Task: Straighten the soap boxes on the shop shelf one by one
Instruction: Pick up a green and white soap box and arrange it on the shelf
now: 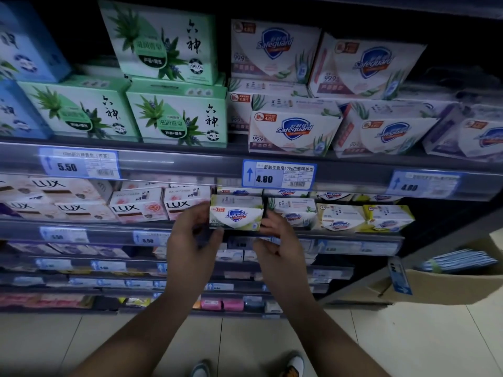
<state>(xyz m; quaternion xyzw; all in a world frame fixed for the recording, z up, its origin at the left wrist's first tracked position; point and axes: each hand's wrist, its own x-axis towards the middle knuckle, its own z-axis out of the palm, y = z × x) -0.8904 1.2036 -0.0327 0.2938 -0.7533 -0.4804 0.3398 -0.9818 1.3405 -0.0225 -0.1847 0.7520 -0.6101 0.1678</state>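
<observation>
Centre frame, left hand point(190, 240) and right hand point(279, 240) grip the Safeguard box point(236, 215) by its side edges at the shelf lip point(109, 230), LUX box point(186, 205) crowding its left.

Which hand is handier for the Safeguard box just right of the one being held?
Probably right: the right hand sits beside that neighbouring box, while the left hand is across the held box, nearer the LUX boxes.

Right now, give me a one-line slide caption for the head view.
Left hand and right hand grip a Safeguard soap box beside Lux boxes at the shelf.
</observation>
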